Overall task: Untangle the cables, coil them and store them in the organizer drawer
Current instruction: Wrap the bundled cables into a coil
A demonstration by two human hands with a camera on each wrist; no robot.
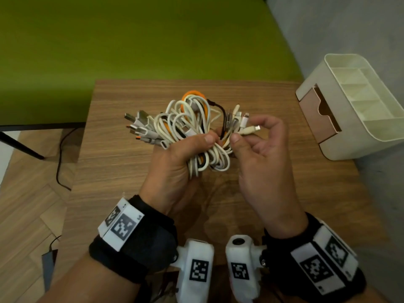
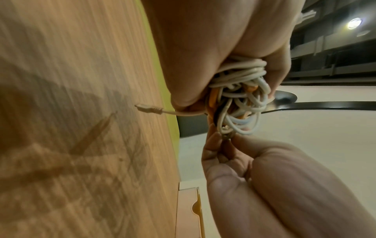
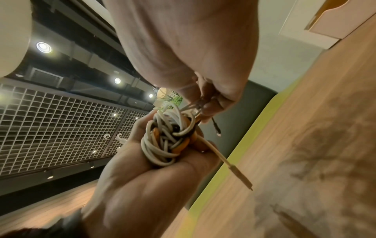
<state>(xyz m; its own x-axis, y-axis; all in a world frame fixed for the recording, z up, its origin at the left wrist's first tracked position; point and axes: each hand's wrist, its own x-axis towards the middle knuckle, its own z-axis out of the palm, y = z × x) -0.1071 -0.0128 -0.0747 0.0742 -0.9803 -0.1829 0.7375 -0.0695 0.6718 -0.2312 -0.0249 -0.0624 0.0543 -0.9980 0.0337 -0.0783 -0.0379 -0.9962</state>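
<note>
A tangle of white, orange and black cables (image 1: 188, 119) is held above the wooden table (image 1: 122, 171). My left hand (image 1: 196, 147) grips the tangle around its middle, thumb on top. USB plugs (image 1: 142, 127) stick out to the left. My right hand (image 1: 244, 132) pinches cable ends with small connectors (image 1: 251, 129) on the tangle's right side. In the left wrist view the cable tangle (image 2: 238, 96) fills my left hand (image 2: 223, 77). In the right wrist view my right hand (image 3: 203, 106) pinches thin ends above the cable tangle (image 3: 167, 141). The cream organizer (image 1: 358, 132) stands at the right, its drawer (image 1: 319, 114) pulled open.
A green surface (image 1: 131, 40) lies beyond the table's far edge. A black cord (image 1: 60, 162) runs over the floor at the left. The organizer's top compartments (image 1: 363, 88) look empty. One white plug (image 3: 240, 177) dangles from the tangle toward the tabletop.
</note>
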